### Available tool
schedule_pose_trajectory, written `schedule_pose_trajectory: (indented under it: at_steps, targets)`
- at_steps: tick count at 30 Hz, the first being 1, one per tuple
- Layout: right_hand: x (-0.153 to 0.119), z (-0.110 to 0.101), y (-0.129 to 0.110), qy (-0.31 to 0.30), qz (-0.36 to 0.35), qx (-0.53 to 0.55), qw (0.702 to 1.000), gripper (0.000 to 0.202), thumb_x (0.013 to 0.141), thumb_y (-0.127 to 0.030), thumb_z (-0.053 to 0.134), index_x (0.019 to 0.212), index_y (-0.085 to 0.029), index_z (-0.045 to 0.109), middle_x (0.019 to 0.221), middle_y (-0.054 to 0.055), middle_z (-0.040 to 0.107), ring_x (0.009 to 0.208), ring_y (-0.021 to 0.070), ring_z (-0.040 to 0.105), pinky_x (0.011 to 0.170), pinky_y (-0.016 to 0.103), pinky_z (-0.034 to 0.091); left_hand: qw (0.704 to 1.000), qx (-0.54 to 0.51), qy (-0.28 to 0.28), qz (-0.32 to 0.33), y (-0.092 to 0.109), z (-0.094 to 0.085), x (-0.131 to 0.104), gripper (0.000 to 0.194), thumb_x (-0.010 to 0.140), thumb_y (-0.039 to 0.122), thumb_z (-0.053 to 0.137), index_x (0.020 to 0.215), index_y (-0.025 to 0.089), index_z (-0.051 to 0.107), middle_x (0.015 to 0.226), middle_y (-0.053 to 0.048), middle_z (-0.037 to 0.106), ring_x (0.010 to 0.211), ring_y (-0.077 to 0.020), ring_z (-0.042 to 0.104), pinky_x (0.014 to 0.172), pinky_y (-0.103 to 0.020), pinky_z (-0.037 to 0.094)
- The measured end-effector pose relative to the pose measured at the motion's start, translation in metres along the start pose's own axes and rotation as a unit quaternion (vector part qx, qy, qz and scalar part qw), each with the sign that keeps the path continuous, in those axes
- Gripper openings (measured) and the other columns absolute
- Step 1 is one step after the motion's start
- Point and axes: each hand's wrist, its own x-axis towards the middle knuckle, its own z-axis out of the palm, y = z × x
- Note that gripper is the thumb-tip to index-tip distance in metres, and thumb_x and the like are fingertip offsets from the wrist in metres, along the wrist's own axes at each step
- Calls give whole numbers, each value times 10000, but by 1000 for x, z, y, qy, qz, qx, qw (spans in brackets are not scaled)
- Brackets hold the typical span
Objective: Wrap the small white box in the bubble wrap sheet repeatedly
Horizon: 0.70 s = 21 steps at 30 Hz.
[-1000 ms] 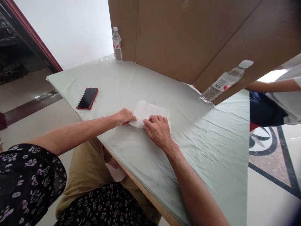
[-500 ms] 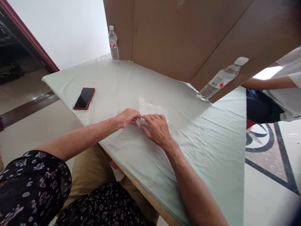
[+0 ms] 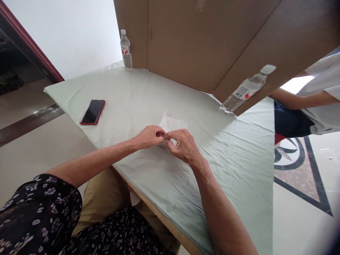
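Observation:
A thin white tissue (image 3: 174, 124) lies partly behind my hands, one corner pointing up. My left hand (image 3: 151, 136) pinches the tissue's near edge between thumb and fingers. Right beside it, my right hand (image 3: 182, 143) grips the same edge, its thumb and forefinger bent into a ring. The fingertips of both hands nearly touch. Part of the tissue is hidden by my fingers.
The table wears a pale green cloth (image 3: 127, 92). A phone in a red case (image 3: 92, 112) lies at the left. Cardboard panels (image 3: 186, 42) rise at the back, with a water bottle (image 3: 126, 49) at the left and another bottle (image 3: 247, 90) at the right. A person's arm (image 3: 300, 101) shows beyond.
Both hands have shifted slightly right and come up to a pinch on the tissue's edge. My right hand, earlier lying flatter over the tissue, now has its thumb and forefinger curled together.

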Motion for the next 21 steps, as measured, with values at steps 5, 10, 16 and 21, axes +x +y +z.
schedule_pose_trajectory:
  at_steps: [5,10,16,21]
  targets:
    - [-9,-7,4,99,29,64,993,150,835,-238,538,773,-225,674,946,41,780,942,220,699,996,409,427,970,169,109,138,-14,19,-2,136,824,190,596,892,166,711,1036,-93,669,1026,-222,613,889,-349,511]
    - [-34,-28,22,153,260,46,952,280,825,-414,594,988,-201,675,964,86,748,819,226,686,810,397,508,965,181,95,161,-20,22,-4,160,871,190,565,979,177,682,1014,-84,673,973,-212,615,835,-332,512]
    - [-47,-22,34,-3,447,111,888,758,796,-561,633,1391,-116,486,969,110,707,659,183,658,607,315,503,962,224,65,140,-9,23,-7,165,878,161,534,913,149,694,988,-97,655,955,-219,601,817,-328,495]
    - [-31,2,36,39,448,194,872,981,717,-554,697,1507,-112,317,783,29,613,621,194,583,430,276,443,944,301,28,130,4,16,-6,190,880,188,549,946,149,722,1022,-100,679,980,-248,588,882,-372,473]
